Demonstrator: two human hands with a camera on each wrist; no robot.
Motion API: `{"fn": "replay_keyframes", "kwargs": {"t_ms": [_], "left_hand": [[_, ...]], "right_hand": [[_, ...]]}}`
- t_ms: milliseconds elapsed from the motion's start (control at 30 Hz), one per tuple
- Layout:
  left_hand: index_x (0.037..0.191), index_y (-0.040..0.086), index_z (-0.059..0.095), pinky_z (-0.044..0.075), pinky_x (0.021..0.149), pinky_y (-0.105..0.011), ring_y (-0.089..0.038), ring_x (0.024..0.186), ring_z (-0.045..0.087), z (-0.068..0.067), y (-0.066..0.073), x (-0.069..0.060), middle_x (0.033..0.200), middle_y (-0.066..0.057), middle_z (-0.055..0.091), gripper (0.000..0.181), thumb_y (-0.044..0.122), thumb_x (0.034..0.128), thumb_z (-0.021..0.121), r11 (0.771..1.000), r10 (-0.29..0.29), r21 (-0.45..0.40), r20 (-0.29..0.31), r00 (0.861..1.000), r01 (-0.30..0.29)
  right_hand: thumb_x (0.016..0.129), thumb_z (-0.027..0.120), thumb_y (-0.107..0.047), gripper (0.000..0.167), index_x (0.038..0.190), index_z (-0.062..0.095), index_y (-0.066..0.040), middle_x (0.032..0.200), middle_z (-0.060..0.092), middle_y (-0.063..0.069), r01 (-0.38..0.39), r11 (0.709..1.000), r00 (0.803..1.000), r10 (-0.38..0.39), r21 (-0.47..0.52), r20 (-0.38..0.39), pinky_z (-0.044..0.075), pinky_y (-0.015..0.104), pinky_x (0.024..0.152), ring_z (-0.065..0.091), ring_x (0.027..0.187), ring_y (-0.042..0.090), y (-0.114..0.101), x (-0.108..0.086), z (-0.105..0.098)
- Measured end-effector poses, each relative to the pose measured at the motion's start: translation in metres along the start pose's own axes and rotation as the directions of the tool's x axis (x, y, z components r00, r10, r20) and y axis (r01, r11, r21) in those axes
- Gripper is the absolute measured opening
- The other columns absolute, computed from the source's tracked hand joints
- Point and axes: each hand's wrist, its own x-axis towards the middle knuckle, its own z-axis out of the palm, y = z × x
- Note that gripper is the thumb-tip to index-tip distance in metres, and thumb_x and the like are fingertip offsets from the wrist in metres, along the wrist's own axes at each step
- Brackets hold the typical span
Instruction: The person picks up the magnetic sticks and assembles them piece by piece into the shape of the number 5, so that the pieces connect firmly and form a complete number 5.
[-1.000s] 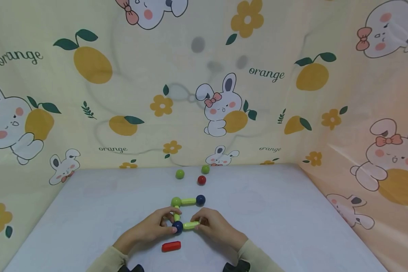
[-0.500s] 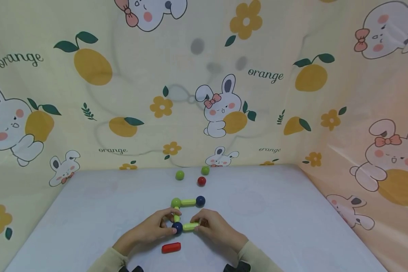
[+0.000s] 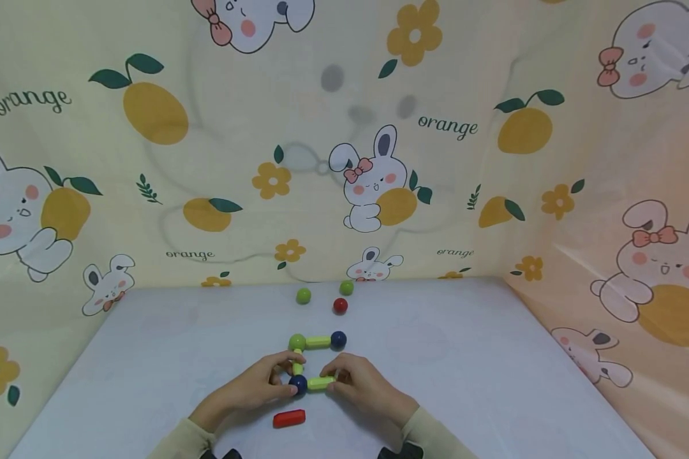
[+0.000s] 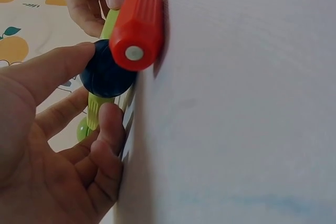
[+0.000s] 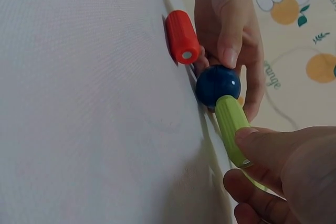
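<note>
Nearest the person, pale sleeves (image 3: 436,428) reach in from both lower corners, and just beyond them a red rod (image 3: 289,418) lies loose on the counter (image 3: 465,363), touching neither hand and, by the look of it, among the pieces left to use. A little farther in, the two hands face each other across the near end of a small ball-and-rod figure. From the left, the left hand (image 3: 256,381) is clamped on the near blue ball (image 3: 298,384), thumb on the ball and forefinger reaching past it to the yellow-green rod behind (image 3: 298,368). Opposite, the right hand (image 3: 367,386) pinches the near yellow-green rod (image 3: 318,384) between thumb and fingers, wrist low and close to the surface. That rod's inner end meets the blue ball; its outer end, with a metal tip seen from the right wrist, carries nothing.

Beyond the fingers, the rod behind runs away to a green ball (image 3: 297,342), from which a far yellow-green rod (image 3: 318,342) leads rightward to a second blue ball (image 3: 338,340). So three sides of a rectangle appear laid out, while the right side has no rod across it and the near right corner has no ball; I judge the figure a little past halfway. Farther back, a red ball (image 3: 340,306) and two spare green balls (image 3: 303,296) sit apart, unattached, before the printed cloth (image 3: 465,191).
</note>
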Motion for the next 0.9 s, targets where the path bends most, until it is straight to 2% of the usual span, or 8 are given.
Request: {"fn": "replay_keyframes", "kwargs": {"t_ms": [533, 900], "left_hand": [[0.139, 0.012, 0.054, 0.042, 0.061, -0.021, -0.015, 0.073, 0.051, 0.0005, -0.0006, 0.0005, 0.117, -0.01, 0.058, 0.052, 0.019, 0.0918, 0.074, 1.0, -0.025, -0.005, -0.013, 1.0, 0.025], [0.139, 0.012, 0.055, 0.042, 0.061, -0.021, -0.014, 0.073, 0.051, 0.0005, -0.0012, 0.0007, 0.118, -0.01, 0.057, 0.051, 0.019, 0.092, 0.074, 1.0, -0.014, -0.004, -0.014, 1.0, 0.014]], "right_hand": [[0.093, 0.071, -0.013, 0.02, 0.113, 0.073, -0.01, 0.103, 0.07, -0.002, 0.007, 1.0, 1.0, -0.007, 0.003, -0.005, 0.049, 0.018, 0.074, 0.056, 0.081, -0.002, -0.0009, -0.0004, 0.0008], [0.094, 0.07, -0.014, 0.021, 0.116, 0.072, -0.011, 0.11, 0.072, 0.001, -0.016, 1.0, 1.0, 0.016, 0.021, -0.007, 0.051, 0.019, 0.076, 0.059, 0.085, 0.001, 0.0003, -0.0009, -0.0045]]}}
